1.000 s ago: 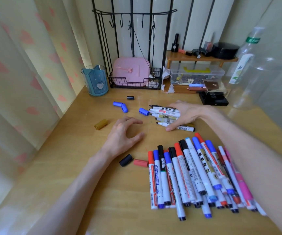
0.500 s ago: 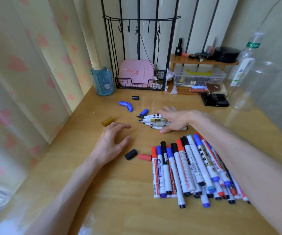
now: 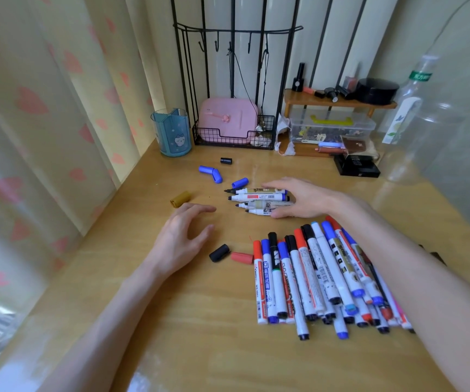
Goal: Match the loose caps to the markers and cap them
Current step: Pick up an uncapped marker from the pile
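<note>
Between blue caps [image 3: 239, 182] and capped pile [image 3: 321, 278], right hand [image 3: 304, 198] curls round uncapped markers [image 3: 256, 197]; left hand [image 3: 181, 236], fingers loosely spread.

Right hand [image 3: 298, 198] is curled round a bunch of uncapped markers [image 3: 259, 200] on the worktop [image 3: 171, 321]. Left hand [image 3: 181, 236] hovers loosely open near a black cap [image 3: 219, 252] and a red cap [image 3: 242, 257].
</note>
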`<control>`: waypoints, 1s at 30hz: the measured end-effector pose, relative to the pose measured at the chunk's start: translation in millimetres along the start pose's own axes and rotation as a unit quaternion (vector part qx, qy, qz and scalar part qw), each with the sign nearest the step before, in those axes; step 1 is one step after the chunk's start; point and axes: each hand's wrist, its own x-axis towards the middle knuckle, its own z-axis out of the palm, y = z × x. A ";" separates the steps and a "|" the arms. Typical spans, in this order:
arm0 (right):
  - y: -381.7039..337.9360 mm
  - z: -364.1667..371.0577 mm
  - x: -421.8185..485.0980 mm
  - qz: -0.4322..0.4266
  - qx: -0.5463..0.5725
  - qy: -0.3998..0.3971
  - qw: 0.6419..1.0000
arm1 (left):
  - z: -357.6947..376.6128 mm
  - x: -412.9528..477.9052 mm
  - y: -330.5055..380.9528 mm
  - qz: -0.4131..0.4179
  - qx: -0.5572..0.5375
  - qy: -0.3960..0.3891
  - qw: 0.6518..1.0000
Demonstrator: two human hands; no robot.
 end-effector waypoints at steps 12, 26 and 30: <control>4.4 11.3 -17.3 -0.028 0.020 0.098 0.995 | -4.5 -10.5 16.0 0.024 -0.007 -0.055 0.998; -25.2 10.4 -56.7 -0.025 0.066 0.190 0.979 | -3.3 -23.5 11.9 0.051 0.039 -0.057 0.996; -36.6 22.7 -87.5 -0.077 0.062 0.219 0.971 | -2.5 -23.2 22.0 0.014 -0.081 -0.015 0.997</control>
